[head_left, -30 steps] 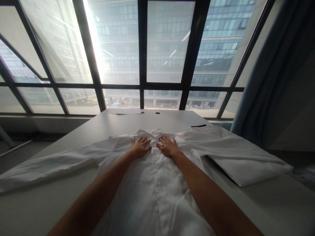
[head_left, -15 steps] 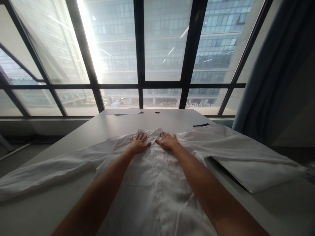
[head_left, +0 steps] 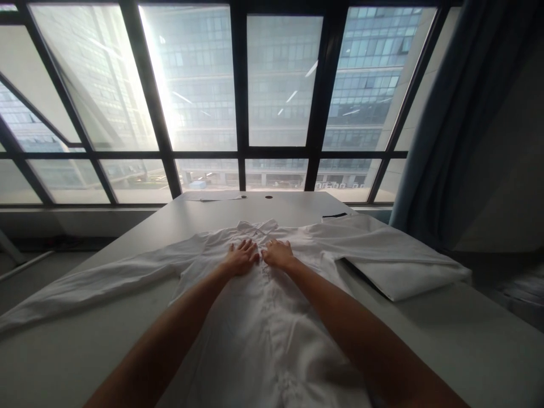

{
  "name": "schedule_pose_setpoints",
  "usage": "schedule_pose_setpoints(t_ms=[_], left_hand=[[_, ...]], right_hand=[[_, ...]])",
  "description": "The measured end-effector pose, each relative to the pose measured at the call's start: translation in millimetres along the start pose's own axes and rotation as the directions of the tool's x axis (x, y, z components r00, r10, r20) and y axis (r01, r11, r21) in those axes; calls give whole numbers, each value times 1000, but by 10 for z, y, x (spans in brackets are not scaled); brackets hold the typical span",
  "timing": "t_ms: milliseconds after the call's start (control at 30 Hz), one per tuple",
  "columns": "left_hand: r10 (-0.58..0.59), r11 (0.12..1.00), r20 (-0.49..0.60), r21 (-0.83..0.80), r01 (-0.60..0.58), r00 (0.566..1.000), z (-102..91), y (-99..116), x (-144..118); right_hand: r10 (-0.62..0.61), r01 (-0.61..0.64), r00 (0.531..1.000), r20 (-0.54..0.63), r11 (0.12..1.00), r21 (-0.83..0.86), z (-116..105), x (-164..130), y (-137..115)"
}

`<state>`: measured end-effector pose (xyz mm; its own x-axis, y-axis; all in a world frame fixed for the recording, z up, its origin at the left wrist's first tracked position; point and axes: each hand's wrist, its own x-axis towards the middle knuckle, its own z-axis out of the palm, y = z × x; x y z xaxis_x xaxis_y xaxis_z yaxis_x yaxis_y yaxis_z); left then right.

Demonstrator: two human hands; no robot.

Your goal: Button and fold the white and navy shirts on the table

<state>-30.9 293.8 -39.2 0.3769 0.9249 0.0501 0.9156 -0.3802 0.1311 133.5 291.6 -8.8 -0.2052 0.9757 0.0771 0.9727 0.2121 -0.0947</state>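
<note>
A white shirt point(head_left: 263, 317) of thin, lightly creased cloth lies spread front-up on a smooth, pale grey tabletop point(head_left: 85, 351), its button strip running straight down the middle toward the camera. The collar point(head_left: 257, 226) sits at the far end, small and folded flat. Both of the person's bare arms reach out over the shirt's chest. The left hand point(head_left: 241, 258) rests palm-down on the cloth just left of the button strip, fingers stretched out and slightly fanned, gripping nothing. The right hand point(head_left: 278, 255) lies flat in the same way just right of the strip, fingers extended and pressed on the fabric, also holding nothing. The two hands sit just beside each other, thumbs nearly meeting, a little below the collar.

The left sleeve point(head_left: 93, 283) stretches out long and narrow across the tabletop toward its left edge, softly rumpled. The right sleeve point(head_left: 361, 238) spreads the other way and drapes over a flat, rectangular white pad point(head_left: 408, 280) with a dark underside, which lies near the tabletop's right edge. At the far end of the tabletop there is a sheet of paper point(head_left: 212, 196) and a small round dark hole point(head_left: 268, 197). Behind stand tall glass windows with dark metal frames point(head_left: 240, 153), and a heavy blue-grey curtain point(head_left: 442, 141) hangs in folds at the right.
</note>
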Motion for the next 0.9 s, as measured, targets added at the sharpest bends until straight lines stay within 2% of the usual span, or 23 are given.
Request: schedule_pose_setpoints(t_ms=[100, 167, 333, 433, 533, 667, 800, 900], left_hand=[[-34, 998, -68, 42, 37, 997, -65, 163, -154], [-16, 999, -77, 33, 19, 997, -109, 307, -327], [166, 986, 26, -5, -166, 986, -83, 579, -863], [205, 979, 60, -33, -203, 977, 2, 578, -1046], [207, 978, -1, -37, -206, 978, 54, 505, -1055], [162, 987, -73, 13, -161, 984, -12, 523, -996], [135, 991, -159, 25, -132, 978, -83, 699, -1167], [174, 982, -93, -50, -179, 980, -43, 784, -1416]], right_hand=[[-21, 18, 995, -98, 999, -37, -11, -259, -65], [-43, 43, 989, -145, 999, -4, -45, -432, -77], [-143, 145, 989, -34, 989, 43, -109, -886, -78], [-190, 186, 981, 51, 980, 67, -28, -1081, -40], [-219, 213, 972, 85, 974, 77, 95, -1161, 6], [-223, 223, 975, -22, 975, 14, 114, -1193, -6], [-231, 231, 961, -149, 973, -18, 20, -1360, -55], [-290, 296, 940, -178, 955, 6, 21, -1563, -20]])
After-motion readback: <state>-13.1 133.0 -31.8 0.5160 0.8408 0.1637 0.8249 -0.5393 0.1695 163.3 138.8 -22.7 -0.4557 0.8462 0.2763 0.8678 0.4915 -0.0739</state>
